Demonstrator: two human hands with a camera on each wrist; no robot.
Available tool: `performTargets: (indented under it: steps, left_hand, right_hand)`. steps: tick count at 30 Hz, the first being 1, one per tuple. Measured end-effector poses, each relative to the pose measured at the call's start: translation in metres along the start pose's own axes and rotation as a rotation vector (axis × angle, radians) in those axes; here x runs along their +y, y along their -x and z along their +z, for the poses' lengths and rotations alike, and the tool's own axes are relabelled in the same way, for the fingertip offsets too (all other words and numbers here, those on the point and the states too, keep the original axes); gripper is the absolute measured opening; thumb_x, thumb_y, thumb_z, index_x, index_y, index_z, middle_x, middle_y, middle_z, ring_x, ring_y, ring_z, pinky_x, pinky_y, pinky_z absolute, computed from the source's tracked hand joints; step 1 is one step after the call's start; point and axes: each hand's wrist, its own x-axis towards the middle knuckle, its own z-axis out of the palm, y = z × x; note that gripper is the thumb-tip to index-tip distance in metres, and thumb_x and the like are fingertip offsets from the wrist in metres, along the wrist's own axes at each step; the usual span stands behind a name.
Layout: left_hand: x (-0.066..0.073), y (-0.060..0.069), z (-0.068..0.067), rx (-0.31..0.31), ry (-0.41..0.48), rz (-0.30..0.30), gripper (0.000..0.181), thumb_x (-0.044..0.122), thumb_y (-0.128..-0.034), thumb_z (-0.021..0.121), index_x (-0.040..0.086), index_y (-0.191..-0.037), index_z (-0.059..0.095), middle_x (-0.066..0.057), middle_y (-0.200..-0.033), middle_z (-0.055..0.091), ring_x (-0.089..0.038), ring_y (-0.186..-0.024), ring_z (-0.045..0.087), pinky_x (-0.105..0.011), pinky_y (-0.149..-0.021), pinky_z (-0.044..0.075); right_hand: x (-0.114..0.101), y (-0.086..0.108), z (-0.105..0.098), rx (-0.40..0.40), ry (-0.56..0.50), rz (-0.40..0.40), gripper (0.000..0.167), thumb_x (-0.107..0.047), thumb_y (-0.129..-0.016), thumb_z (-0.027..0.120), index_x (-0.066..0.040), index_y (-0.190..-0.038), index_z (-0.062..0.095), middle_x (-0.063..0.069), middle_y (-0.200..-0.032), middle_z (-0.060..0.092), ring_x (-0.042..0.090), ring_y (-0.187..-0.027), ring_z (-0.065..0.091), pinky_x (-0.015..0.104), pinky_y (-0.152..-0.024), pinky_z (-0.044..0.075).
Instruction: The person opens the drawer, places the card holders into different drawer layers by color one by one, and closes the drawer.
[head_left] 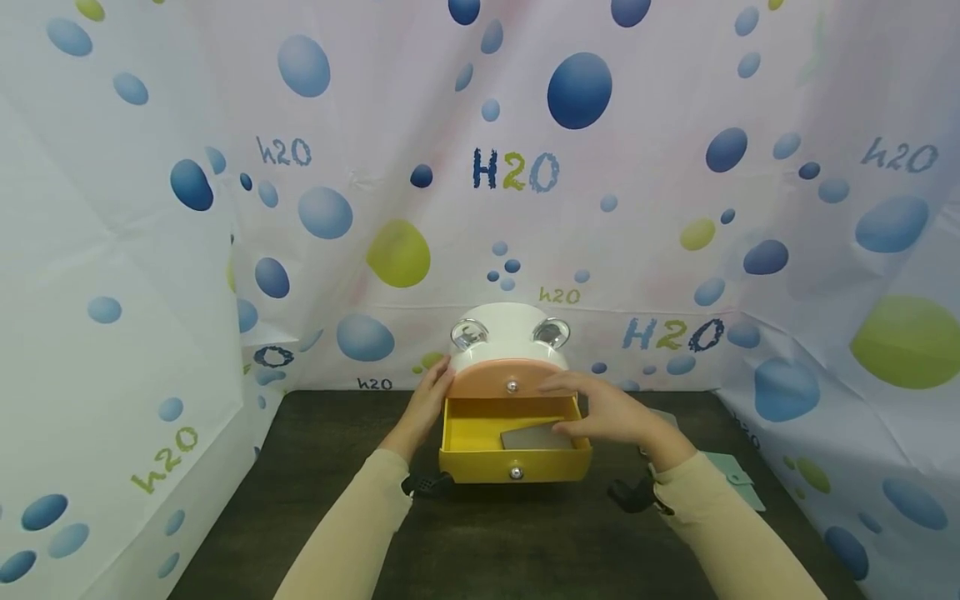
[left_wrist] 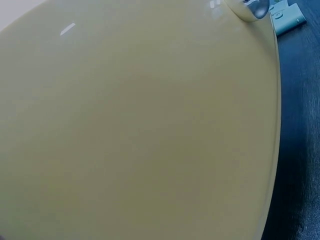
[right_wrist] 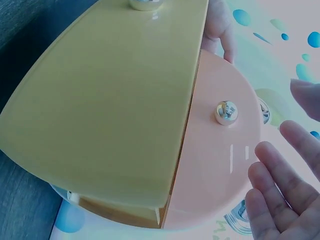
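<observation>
A small white cabinet (head_left: 506,323) stands on the table with a peach upper drawer (head_left: 476,381) and a yellow lower drawer (head_left: 472,467). The yellow drawer is pulled out, and a flat grey rectangular item (head_left: 528,438) lies inside it. Along the cabinet's left side rests my left hand (head_left: 422,412), its fingers extended. My right hand (head_left: 611,412) hovers at the right of the drawers, fingers spread; the right wrist view shows nothing held between thumb and fingers. In the left wrist view, the yellow drawer front (left_wrist: 150,120) hides the left hand almost wholly.
A mint-green snap-closure case (head_left: 738,481) lies on the dark table (head_left: 300,492) to the right, partly behind my right sleeve. Another greyish item (head_left: 665,417) shows behind the right wrist. A patterned sheet (head_left: 645,233) hangs behind and along both sides.
</observation>
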Motion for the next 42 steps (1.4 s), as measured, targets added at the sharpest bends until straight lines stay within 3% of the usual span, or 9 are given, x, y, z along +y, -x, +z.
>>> performTargets:
  steps: [9, 17, 29, 37, 42]
  left_hand:
    - [0.000, 0.002, 0.001, -0.002, 0.008, 0.001, 0.067, 0.048, -0.1064, 0.043, 0.013, -0.160, 0.024, -0.012, -0.164, 0.025, -0.036, -0.149, 0.024, -0.058, -0.117, 0.023]
    - [0.003, 0.002, -0.002, -0.010, 0.021, -0.010, 0.066, 0.045, -0.1076, 0.041, 0.010, -0.160, 0.022, -0.015, -0.164, 0.021, -0.038, -0.150, 0.020, -0.059, -0.118, 0.019]
    - [-0.001, 0.000, 0.000, 0.013, 0.012, -0.023, 0.065, 0.048, -0.1061, 0.043, 0.015, -0.160, 0.027, -0.011, -0.163, 0.026, -0.035, -0.149, 0.024, -0.057, -0.119, 0.021]
    - [0.001, -0.001, 0.000, 0.008, 0.012, -0.033, 0.065, 0.049, -0.1062, 0.042, 0.015, -0.160, 0.026, -0.012, -0.164, 0.025, -0.035, -0.149, 0.022, -0.058, -0.118, 0.021]
    - [0.002, -0.001, 0.000, 0.000, 0.020, -0.031, 0.066, 0.049, -0.1061, 0.042, 0.014, -0.160, 0.026, -0.013, -0.164, 0.025, -0.036, -0.149, 0.023, -0.059, -0.118, 0.022]
  right_hand:
    - [0.002, 0.006, -0.002, 0.026, 0.019, 0.000, 0.059, -0.023, -0.087, 0.080, -0.016, -0.142, 0.057, 0.010, -0.150, 0.048, 0.039, -0.138, 0.040, 0.069, -0.106, 0.034]
    - [0.001, 0.009, -0.006, 0.047, 0.027, 0.027, 0.061, -0.033, -0.086, 0.081, -0.016, -0.140, 0.059, 0.007, -0.148, 0.050, 0.038, -0.138, 0.041, 0.068, -0.108, 0.033]
    - [0.011, 0.020, -0.013, 0.111, 0.062, 0.044, 0.057, -0.025, -0.087, 0.081, -0.019, -0.139, 0.060, 0.001, -0.142, 0.057, 0.035, -0.135, 0.047, 0.066, -0.106, 0.037]
    - [0.018, 0.024, -0.021, 0.127, 0.075, 0.034, 0.057, -0.034, -0.088, 0.079, -0.018, -0.139, 0.060, 0.004, -0.142, 0.057, 0.037, -0.134, 0.047, 0.068, -0.104, 0.037]
    - [0.022, 0.029, -0.025, 0.135, 0.076, 0.066, 0.058, -0.040, -0.088, 0.077, -0.019, -0.140, 0.059, 0.006, -0.144, 0.055, 0.042, -0.139, 0.040, 0.072, -0.105, 0.032]
